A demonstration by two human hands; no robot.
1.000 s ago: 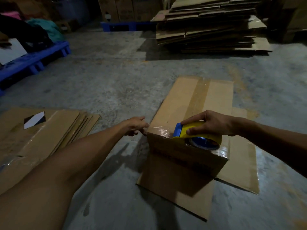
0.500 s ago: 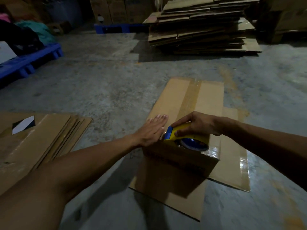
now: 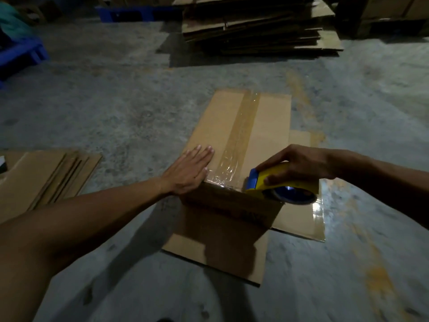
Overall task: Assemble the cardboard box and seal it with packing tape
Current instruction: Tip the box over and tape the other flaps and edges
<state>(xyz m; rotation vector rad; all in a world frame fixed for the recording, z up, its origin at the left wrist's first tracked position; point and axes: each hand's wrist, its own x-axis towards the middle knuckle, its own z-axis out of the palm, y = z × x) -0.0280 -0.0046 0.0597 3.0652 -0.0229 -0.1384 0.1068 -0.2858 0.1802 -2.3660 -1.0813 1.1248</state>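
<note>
Left hand (image 3: 189, 169) flat, fingers spread, pressing the top of the cardboard box (image 3: 241, 140) just beside the shiny tape strip (image 3: 241, 131) along its centre seam. Right hand (image 3: 299, 165) grips the yellow-and-blue tape dispenser (image 3: 278, 184) at the box's near edge. Flattened cardboard (image 3: 299, 217) lies underneath on the concrete floor (image 3: 116, 101); whether the tape is cut is hard to tell in the dim light.

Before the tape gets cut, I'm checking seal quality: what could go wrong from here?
1. The tape strip looks wrinkled at the near edge by the left hand, so it may lift there.
2. The tape dispenser in the right hand sits off the seam at the cardboard box corner; the tail could tear crooked.
</note>
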